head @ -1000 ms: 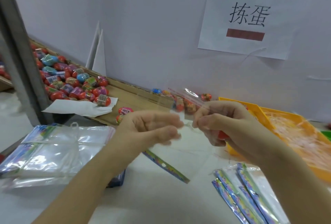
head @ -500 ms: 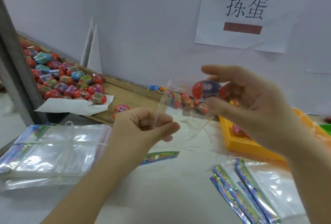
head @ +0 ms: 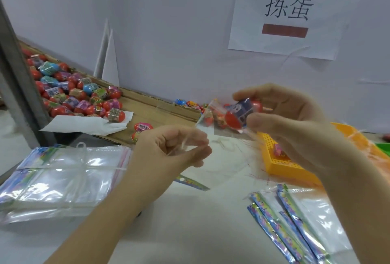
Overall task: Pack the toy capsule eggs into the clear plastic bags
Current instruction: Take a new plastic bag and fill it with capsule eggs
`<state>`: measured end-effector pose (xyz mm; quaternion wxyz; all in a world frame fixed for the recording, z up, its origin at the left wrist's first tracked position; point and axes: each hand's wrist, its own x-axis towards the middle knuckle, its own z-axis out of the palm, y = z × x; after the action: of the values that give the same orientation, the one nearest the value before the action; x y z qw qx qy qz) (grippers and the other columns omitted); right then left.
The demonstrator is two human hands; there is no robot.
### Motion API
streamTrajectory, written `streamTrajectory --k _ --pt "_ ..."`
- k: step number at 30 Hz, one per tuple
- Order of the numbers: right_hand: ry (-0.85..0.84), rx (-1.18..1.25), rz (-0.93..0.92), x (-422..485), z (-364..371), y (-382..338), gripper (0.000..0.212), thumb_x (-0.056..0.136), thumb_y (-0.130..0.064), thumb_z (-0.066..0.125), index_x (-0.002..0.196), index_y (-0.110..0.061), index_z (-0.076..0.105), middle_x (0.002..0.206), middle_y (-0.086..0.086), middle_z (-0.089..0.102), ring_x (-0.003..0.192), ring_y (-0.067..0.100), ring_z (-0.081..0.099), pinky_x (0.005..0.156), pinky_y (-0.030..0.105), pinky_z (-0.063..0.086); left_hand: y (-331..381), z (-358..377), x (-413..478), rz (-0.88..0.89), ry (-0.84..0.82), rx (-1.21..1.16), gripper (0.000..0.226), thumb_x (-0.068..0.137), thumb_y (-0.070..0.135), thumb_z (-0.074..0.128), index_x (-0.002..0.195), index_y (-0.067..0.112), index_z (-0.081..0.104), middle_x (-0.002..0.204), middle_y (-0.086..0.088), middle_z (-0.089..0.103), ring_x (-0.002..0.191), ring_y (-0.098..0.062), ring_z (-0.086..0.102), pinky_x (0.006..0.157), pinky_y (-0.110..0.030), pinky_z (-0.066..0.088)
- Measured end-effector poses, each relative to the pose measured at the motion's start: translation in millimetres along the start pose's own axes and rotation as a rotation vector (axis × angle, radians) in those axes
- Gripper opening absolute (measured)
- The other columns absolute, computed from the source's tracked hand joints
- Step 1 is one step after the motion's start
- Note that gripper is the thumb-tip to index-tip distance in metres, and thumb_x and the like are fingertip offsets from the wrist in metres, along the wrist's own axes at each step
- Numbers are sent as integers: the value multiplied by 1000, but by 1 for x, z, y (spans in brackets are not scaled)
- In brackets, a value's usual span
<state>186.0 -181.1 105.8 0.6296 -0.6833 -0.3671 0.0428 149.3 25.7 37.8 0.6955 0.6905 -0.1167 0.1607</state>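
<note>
Since a second ago my right hand has let go of the bag's edge and come up with the egg showing. In the last half second it has dipped a little toward the bag's mouth. My left hand pinches one lip of the clear bag between thumb and forefinger, the other fingers curled loosely behind. My right thumb and fingers are closed round the red and blue capsule egg, held in the air just beside the bag's upper edge. The blur hides whether the egg is already past the lip. To do this well, I think I should pull the pinched lip away so the mouth gapes. Then I'd feed the egg in narrow end first and release only once the film has it, since slick plastic folds shut easily. Behind all this hangs a white wall covering with a paper sign. The white table carries a long cardboard tray with the heap of eggs at its far left. A tied bundle of bags lies at my left, a yellow basket under my right wrist, and loose bags nearer me.
</note>
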Motion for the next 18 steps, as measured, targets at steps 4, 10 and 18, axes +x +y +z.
streamTrajectory --k 4,10,18 --pt "-8 -27 42 -1 -2 -3 33 63 -18 85 94 -25 76 91 2 73 82 17 70 76 26 55 -1 1 -1 -12 -5 -55 36 53 31 79 83 10 76 81 -7 77 72 -40 69 60 -28 60" --pt "67 -147 66 -1 3 0 33 65 -5 75 93 -22 76 92 15 72 82 32 71 83 47 54 -3 0 0 3 -36 59 31 54 34 82 83 21 77 86 3 77 64 -28 72 65 -41 62" --pt "26 -153 82 1 7 8 34 67 -9 76 94 -30 74 98 5 73 93 45 64 86 49 54 -7 -3 0 -124 -183 56 50 52 43 86 97 28 71 90 2 77 68 -28 73 62 -32 61"
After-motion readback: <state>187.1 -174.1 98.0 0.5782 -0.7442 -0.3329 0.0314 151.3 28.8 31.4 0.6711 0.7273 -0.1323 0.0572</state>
